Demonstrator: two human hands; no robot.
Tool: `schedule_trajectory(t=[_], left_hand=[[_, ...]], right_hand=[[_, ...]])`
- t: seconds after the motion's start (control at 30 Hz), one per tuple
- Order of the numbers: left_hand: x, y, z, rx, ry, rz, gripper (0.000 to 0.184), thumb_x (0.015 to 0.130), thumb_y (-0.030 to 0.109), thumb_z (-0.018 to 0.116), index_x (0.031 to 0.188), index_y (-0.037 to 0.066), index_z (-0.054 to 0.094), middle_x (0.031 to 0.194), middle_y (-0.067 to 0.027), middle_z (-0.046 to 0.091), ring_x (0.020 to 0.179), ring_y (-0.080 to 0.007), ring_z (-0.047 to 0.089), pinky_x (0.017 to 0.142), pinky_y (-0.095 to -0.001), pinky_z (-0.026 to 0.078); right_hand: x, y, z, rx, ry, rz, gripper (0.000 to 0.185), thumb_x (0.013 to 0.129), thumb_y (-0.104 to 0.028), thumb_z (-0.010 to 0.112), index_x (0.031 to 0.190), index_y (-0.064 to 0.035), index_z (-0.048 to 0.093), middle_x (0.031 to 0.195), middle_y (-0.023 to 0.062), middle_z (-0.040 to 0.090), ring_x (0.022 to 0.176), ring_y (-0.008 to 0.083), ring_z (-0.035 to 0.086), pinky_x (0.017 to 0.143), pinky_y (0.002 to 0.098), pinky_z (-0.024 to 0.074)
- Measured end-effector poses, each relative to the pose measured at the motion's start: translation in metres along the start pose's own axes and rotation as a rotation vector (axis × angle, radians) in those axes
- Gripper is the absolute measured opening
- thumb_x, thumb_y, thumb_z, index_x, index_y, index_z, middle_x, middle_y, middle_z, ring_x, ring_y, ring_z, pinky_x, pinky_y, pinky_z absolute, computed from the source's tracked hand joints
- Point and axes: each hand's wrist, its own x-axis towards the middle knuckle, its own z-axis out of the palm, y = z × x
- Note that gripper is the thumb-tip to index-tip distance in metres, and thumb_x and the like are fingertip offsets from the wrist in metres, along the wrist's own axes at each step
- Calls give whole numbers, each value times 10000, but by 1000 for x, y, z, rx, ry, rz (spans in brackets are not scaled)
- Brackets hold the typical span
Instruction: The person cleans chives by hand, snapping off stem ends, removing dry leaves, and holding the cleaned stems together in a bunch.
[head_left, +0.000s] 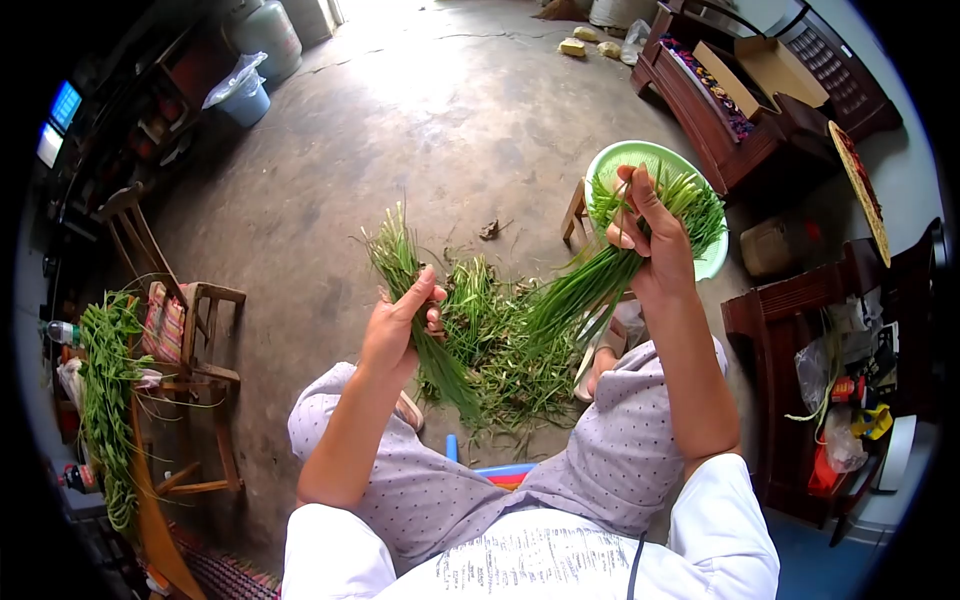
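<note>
My left hand (392, 335) is closed around a bunch of chives (398, 250), pale root ends up and green leaves hanging toward my knee. In my right hand (662, 250) is another bunch of chives (575, 295), its long leaves slanting down to the left; the thumb and fingertips are pinched together near the top. Behind that hand stands a light green basket (712, 262) with more chives (705, 215) in it. Between my feet, a loose heap of chives and trimmings (515, 375) covers the floor.
At left, a wooden chair (212, 375) stands beside a bench piled with leafy green stems (105, 400). A blue bucket (245, 100) and a gas cylinder (268, 35) are at the back left. Dark wooden furniture (780, 320) lines the right side. A blue seat edge (505, 470) shows beneath me.
</note>
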Motion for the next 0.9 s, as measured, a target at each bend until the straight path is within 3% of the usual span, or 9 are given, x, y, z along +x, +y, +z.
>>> schedule_trajectory(t=[0.13, 0.23, 0.33, 0.5, 0.67, 0.77, 0.87, 0.9], left_hand=[[-5, 3, 9, 25, -178, 46, 145, 861, 219, 621, 923, 110, 548, 765, -3, 598, 561, -50, 507, 481, -200, 413], [-9, 3, 15, 70, -321, 111, 150, 878, 165, 589, 995, 95, 527, 809, -21, 596, 610, -64, 490, 536, -207, 392], [-11, 0, 18, 66, -356, 87, 168, 883, 132, 577, 1035, 91, 519, 833, -21, 591, 613, -67, 470, 542, -210, 369], [-12, -7, 25, 126, -384, 82, 232, 869, 121, 601, 1077, 71, 509, 828, -29, 600, 621, -66, 485, 541, -214, 373], [-13, -11, 31, 175, -376, 90, 259, 864, 148, 614, 1080, 59, 502, 827, -30, 602, 623, -67, 494, 549, -214, 391], [-12, -13, 30, 181, -415, 101, 266, 864, 157, 616, 1081, 56, 499, 830, -31, 606, 624, -67, 498, 554, -215, 399], [-13, -13, 33, 219, -434, 105, 257, 871, 181, 613, 1058, 55, 491, 849, -34, 604, 628, -46, 488, 549, -195, 399], [-13, -13, 32, 218, -436, 105, 257, 871, 181, 613, 1058, 55, 491, 849, -34, 604, 628, -46, 488, 549, -195, 399]], right_hand=[[-2, 1, 6, -70, -16, 10, 256, 904, -290, 548, 948, -43, 603, 742, 28, 615, 414, 14, 304, 423, 183, 305], [-7, 1, 13, -416, -135, 99, 289, 935, -335, 478, 826, -83, 567, 544, 6, 532, 397, 13, 327, 390, 180, 271], [-12, 13, 19, -636, -251, 46, 301, 936, -338, 478, 801, -78, 545, 520, -15, 486, 402, 26, 357, 392, 184, 268], [-21, 32, 26, -654, -484, -66, 312, 936, -331, 482, 796, -56, 527, 541, -25, 469, 468, 43, 445, 436, 192, 322], [-22, 38, 33, -595, -520, -84, 320, 936, -332, 480, 810, -39, 509, 576, -19, 480, 490, 49, 469, 448, 186, 337], [-21, 38, 35, -653, -505, 18, 251, 952, -269, 462, 815, -61, 492, 634, -40, 478, 519, 42, 469, 468, 181, 351], [-19, 49, 30, -524, -466, 113, 321, 915, -333, 530, 810, -29, 532, 611, -26, 505, 515, 34, 445, 452, 198, 335], [-20, 51, 33, -616, -460, 11, 308, 896, -318, 565, 811, -22, 556, 620, -22, 521, 520, 33, 445, 452, 201, 340]])
